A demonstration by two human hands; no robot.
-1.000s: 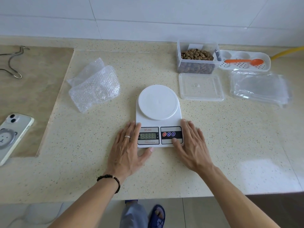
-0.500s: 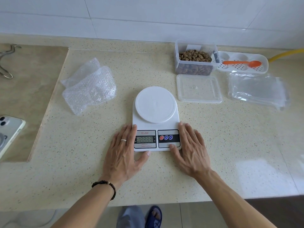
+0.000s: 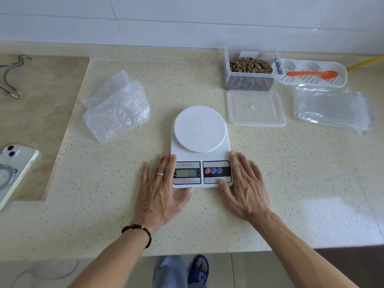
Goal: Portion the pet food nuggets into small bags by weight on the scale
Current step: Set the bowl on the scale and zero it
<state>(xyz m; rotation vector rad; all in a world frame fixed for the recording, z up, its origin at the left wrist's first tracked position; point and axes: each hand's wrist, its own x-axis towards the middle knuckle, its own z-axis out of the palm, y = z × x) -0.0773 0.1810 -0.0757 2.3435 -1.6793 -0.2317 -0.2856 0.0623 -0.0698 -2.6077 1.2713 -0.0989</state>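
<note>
A white kitchen scale (image 3: 200, 129) with a round bare platform sits mid-counter, its display lit. My left hand (image 3: 160, 190) lies flat against the scale's left front side, thumb at its front edge. My right hand (image 3: 247, 188) lies flat against the right side, thumb resting on the button panel's lower edge. A clear tub of brown pet food nuggets (image 3: 250, 68) stands open at the back right, its lid (image 3: 256, 108) lying in front of it. An orange spoon (image 3: 313, 74) rests in a white tray (image 3: 340, 80). A stack of small clear bags (image 3: 332, 110) lies at the right.
Crumpled bubble wrap (image 3: 116, 107) lies left of the scale. A phone (image 3: 14, 169) and a metal hook (image 3: 12, 75) sit on the lower brown surface at the far left. The counter's front edge runs just below my wrists. A tiled wall backs the counter.
The scale's display changed from a full row of digits to a short reading. My hands stay at the scale's sides; my view shifted slightly.
</note>
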